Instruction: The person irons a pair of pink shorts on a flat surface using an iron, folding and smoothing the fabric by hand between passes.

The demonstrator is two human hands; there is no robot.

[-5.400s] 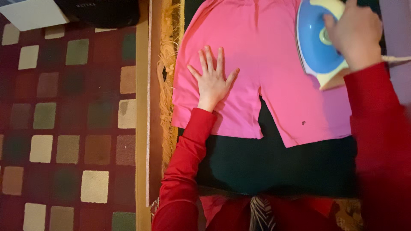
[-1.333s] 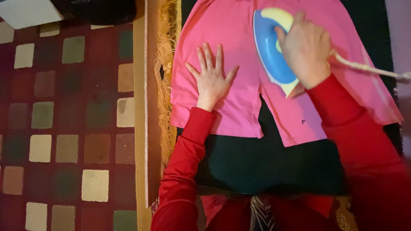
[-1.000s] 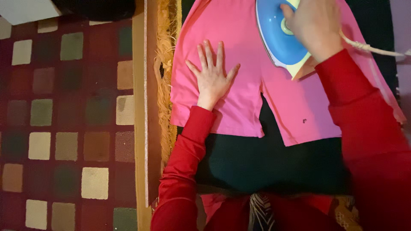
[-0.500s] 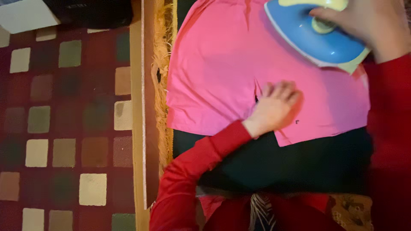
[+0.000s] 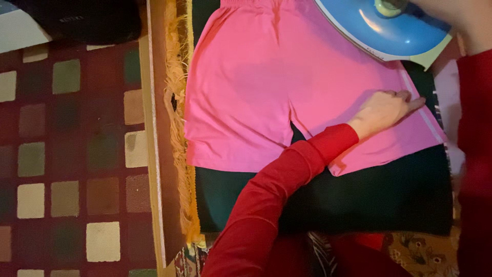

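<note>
Pink shorts (image 5: 246,97) lie flat on a dark cloth (image 5: 369,197) spread over a low table. My left hand (image 5: 385,110), in a red sleeve, reaches across and presses on the right leg of the shorts near its outer seam, fingers together and flat. My right hand (image 5: 464,20) is at the top right corner, gripping a blue and cream iron (image 5: 384,28) that is raised and tilted above the right leg of the shorts. Only part of that hand shows.
The table has a wooden edge (image 5: 154,154) and an orange fringe (image 5: 179,128) on its left side. Left of it lies a dark red carpet with pale squares (image 5: 61,154). A black object (image 5: 82,20) sits at the top left.
My left hand has moved from the left leg of the shorts across to the right leg. The iron has lifted off the fabric and shifted toward the top right.
</note>
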